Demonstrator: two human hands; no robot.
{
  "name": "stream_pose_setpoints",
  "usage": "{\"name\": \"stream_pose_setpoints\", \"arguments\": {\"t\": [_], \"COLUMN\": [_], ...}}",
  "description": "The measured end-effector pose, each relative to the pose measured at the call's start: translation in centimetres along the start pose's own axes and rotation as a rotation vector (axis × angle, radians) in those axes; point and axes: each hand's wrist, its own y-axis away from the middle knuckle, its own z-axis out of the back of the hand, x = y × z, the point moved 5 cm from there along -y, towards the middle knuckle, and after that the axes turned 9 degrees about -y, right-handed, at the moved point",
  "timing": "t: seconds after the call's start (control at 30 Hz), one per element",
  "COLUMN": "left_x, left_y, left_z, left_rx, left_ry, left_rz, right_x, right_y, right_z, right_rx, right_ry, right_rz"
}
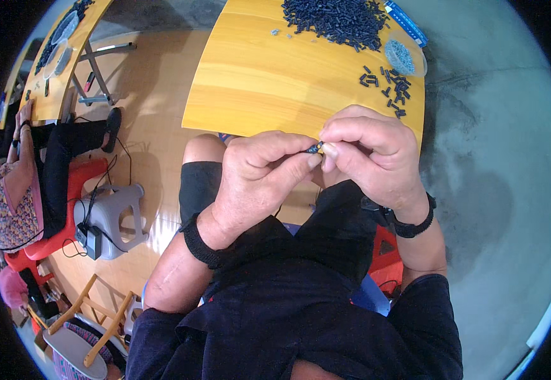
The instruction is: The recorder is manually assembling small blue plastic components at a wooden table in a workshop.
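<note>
While pinched, 2 hands' fingers (300, 168) on dark piece (314, 149).

A navy shirt (256, 326), black shorts (201, 187) and black wristbands (199, 244) are worn.

Around a grey plastic stool (112, 218) we see a black power adapter (90, 240) at its left edge and, just left of it, a red plastic chair (87, 172) where a co-worker in a patterned top (12, 202) sits. Beyond the stool we find a yellow folding-leg table (90, 26); nearer than it, a wooden-framed chair (109, 329).
</note>
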Motion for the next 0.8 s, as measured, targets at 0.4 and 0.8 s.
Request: {"name": "stream_pose_setpoints", "arguments": {"t": [0.4,0.8], "left_x": [-0.4,-1.3], "left_y": [-0.1,0.0], "left_z": [0.2,0.3], "left_rx": [-0.012,-0.063], "left_ry": [-0.109,-0.293], "left_rz": [-0.057,-0.179], "right_x": [0.0,-1.1], "right_y": [-0.1,1.0], "right_z": [-0.3,-0.6], "right_rx": [0.004,-0.112], "right_ry": [0.038,-0.241], "right_rz": [0.031,-0.152]}}
